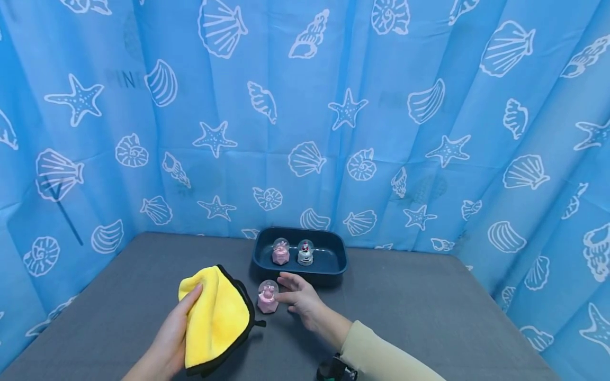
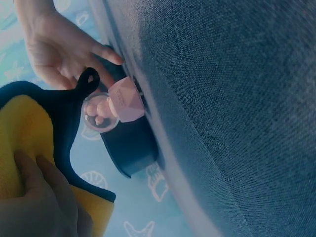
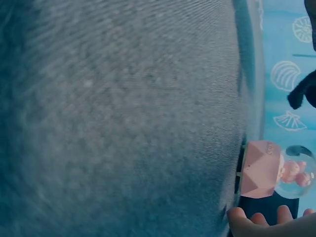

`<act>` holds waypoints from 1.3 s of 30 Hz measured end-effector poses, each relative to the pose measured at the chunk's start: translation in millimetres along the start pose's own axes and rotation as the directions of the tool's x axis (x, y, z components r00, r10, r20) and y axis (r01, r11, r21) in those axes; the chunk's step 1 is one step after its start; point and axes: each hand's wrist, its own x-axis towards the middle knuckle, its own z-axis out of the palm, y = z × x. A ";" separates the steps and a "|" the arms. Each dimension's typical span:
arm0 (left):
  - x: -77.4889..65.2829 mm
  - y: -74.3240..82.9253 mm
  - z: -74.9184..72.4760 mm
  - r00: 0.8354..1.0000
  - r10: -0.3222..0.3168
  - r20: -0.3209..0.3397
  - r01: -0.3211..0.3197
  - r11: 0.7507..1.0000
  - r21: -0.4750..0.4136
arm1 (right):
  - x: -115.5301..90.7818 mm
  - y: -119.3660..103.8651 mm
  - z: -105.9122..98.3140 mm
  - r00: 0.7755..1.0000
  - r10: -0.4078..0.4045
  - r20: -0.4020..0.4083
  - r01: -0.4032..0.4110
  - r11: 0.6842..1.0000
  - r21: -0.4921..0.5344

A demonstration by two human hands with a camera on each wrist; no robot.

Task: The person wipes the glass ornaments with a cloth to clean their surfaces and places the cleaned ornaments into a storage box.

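Observation:
My left hand [image 1: 172,334] grips a folded yellow cloth [image 1: 221,309] with black edging and a small black loop, fingers pressed into its folds. A small snow globe [image 1: 268,296] with a pink faceted base and a pink figure inside stands upright on the grey table, to the right of the cloth. Just right of it is my right hand [image 1: 305,301], its fingers spread loosely and fingertips close beside the globe. In the right wrist view the fingers [image 3: 284,216] show next to the pink base [image 3: 260,169], with nothing in their grasp.
Behind the globe is a dark blue tray [image 1: 335,254]. Inside it stand another pink snow globe [image 1: 280,253] and a white-based one [image 1: 305,254]. A blue shell-patterned curtain [image 1: 305,127] hangs behind the grey table [image 1: 419,312].

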 end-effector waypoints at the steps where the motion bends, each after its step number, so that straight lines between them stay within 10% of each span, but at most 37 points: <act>1: 0.1 -0.1 0.1 1.000 0.000 -0.001 0.000 1.000 -0.001 | 0.4 0.6 0.9 1.000 0.002 -0.001 -0.002 1.000 -0.010; 14: 2.0 -2.5 2.5 1.000 -0.009 0.003 0.009 1.000 -0.005 | 13.2 1.4 3.0 0.997 0.071 0.033 -0.064 0.982 -0.177; 27: 2.9 -3.7 2.5 1.000 -0.008 0.009 0.008 1.000 -0.025 | 22.3 5.6 13.6 0.999 0.038 0.023 -0.023 0.891 -0.454; 39: 4.1 -5.0 4.7 1.000 0.014 0.008 -0.013 0.999 -0.037 | 22.4 2.7 12.2 0.998 0.057 0.004 -0.047 0.867 -0.496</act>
